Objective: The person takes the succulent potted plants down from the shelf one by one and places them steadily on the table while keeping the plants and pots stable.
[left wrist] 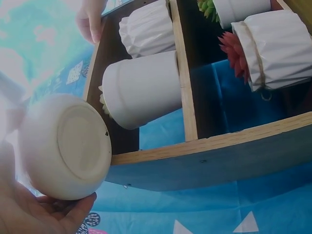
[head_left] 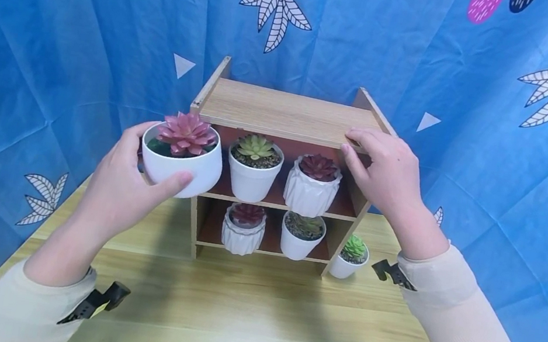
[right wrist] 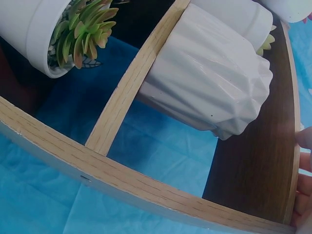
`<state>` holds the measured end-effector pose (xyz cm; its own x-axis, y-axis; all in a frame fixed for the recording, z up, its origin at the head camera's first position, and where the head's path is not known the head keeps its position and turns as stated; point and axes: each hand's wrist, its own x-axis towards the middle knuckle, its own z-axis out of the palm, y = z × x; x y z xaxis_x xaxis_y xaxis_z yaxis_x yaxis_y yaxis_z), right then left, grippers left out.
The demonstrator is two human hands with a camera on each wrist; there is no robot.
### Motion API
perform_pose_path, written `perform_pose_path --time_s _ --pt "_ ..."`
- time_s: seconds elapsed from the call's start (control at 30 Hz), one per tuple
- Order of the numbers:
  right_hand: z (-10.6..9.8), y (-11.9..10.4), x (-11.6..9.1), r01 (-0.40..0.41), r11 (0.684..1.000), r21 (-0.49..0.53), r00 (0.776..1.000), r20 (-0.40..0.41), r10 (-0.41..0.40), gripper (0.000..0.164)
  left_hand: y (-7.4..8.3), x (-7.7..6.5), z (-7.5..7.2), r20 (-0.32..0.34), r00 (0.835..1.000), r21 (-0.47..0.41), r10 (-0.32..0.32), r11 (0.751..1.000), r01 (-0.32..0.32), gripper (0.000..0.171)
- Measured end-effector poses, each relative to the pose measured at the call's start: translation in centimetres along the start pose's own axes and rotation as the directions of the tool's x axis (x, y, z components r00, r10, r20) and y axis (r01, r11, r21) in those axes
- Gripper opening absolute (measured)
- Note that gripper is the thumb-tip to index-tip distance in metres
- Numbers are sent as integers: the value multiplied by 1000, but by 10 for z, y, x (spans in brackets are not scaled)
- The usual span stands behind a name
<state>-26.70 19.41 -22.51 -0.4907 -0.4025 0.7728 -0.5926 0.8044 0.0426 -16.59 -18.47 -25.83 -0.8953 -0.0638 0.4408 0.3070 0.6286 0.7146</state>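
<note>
Pale sleeves (head_left: pixel 469 324), with a small dark device at each wrist, lie nearest, leading to two busy hands. Curled round a round white pot (head_left: pixel 180 175), the left hand (head_left: pixel 120 183) keeps it upright, thumb across its front, probably so that its pink succulent (head_left: pixel 186 134) stays clear of the fingers. That pot is in front of the upper compartment's left end; whether it touches the wood, I cannot tell. The right hand (head_left: pixel 388 167) grips the front edge of the shelf unit's top board (head_left: pixel 287 115), apparently to steady it. Inside, a smooth pot (head_left: pixel 252 182) and a faceted pot (head_left: pixel 310 194) stand side by side above another faceted pot (head_left: pixel 241 238), tied with twine, and a smaller smooth pot (head_left: pixel 299 245), spaced perhaps so each plant shows. One more pot (head_left: pixel 345 266) sits on the table (head_left: pixel 251 321), just beside the unit. No brand, label or writing is readable; the blue curtain (head_left: pixel 115 23) bears only printed shapes.
</note>
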Motion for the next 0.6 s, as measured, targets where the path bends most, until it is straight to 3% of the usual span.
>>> perform_pose_path --time_s 0.6 --pt "-1 -1 1 4 1000 -3 1000 -2 -4 30 -15 -6 1 -9 1000 -16 1 1000 -1 95"
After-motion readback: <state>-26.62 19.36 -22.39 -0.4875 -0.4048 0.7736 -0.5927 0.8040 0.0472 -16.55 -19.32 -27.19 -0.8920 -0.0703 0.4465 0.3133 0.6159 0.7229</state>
